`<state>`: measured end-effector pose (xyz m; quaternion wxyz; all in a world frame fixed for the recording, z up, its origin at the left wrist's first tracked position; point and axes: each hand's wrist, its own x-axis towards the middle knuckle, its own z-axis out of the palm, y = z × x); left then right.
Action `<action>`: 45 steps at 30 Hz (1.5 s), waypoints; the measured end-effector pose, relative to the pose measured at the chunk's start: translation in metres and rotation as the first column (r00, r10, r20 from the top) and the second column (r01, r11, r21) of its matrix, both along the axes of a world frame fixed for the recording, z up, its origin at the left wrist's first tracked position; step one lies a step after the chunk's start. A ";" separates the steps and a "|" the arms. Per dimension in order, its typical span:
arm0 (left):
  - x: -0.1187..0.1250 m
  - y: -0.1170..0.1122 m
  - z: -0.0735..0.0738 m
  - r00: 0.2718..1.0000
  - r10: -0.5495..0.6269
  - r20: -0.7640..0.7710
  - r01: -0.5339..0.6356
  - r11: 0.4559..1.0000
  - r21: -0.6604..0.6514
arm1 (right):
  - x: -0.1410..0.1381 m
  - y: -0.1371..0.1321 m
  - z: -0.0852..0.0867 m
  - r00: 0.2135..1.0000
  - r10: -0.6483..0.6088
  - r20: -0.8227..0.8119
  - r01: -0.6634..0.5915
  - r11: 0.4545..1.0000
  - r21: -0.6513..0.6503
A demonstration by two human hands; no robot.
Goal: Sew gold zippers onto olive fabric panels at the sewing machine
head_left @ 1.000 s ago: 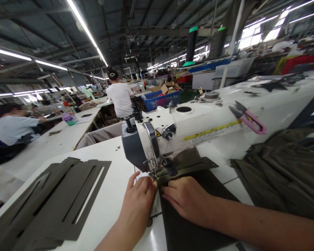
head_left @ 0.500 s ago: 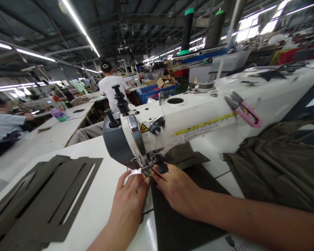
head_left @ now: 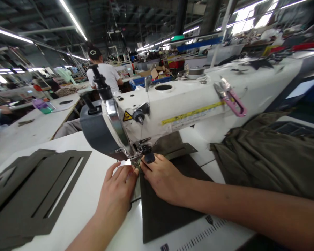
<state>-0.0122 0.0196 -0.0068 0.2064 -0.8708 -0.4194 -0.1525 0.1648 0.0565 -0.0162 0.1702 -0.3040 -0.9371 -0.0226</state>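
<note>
Both my hands work at the needle area of a white industrial sewing machine (head_left: 172, 104). My left hand (head_left: 116, 184) rests on the table side of the presser foot (head_left: 138, 153), its fingertips at the fabric edge. My right hand (head_left: 163, 179) presses a dark olive fabric panel (head_left: 167, 205) flat and holds it close to the foot. The foot and needle are partly hidden behind my fingers and a dark knob. On the left of the table lie several cut olive fabric pieces (head_left: 34, 188) with long slots.
Pink-handled thread snips (head_left: 231, 99) lie on the machine arm. An olive garment heap (head_left: 269, 160) sits to the right. A co-worker in a white shirt (head_left: 103, 75) sits beyond the machine, near a blue crate (head_left: 149, 82) and cardboard boxes (head_left: 154, 73).
The whole view has swung, so the machine and hands sit further left and higher. Both hands stay at the presser foot. A printed scale has come into view at the bottom edge.
</note>
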 end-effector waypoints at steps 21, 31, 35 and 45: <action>0.005 0.006 0.002 0.993 0.011 0.120 -0.005 0.999 -0.053 | -0.003 0.008 -0.009 0.996 0.043 -0.076 -0.042 0.999 0.025; 0.003 0.009 -0.003 0.980 -0.009 0.198 0.007 1.000 0.011 | -0.004 0.009 -0.003 0.997 0.030 -0.076 -0.032 0.999 -0.030; 0.002 0.011 -0.006 0.975 -0.029 0.218 0.025 0.999 0.023 | -0.005 0.009 0.000 0.994 0.038 -0.101 -0.042 0.998 -0.045; 0.000 0.015 -0.014 0.975 -0.022 0.222 0.010 0.998 0.056 | -0.007 0.013 -0.004 0.991 0.020 -0.132 -0.028 0.998 -0.057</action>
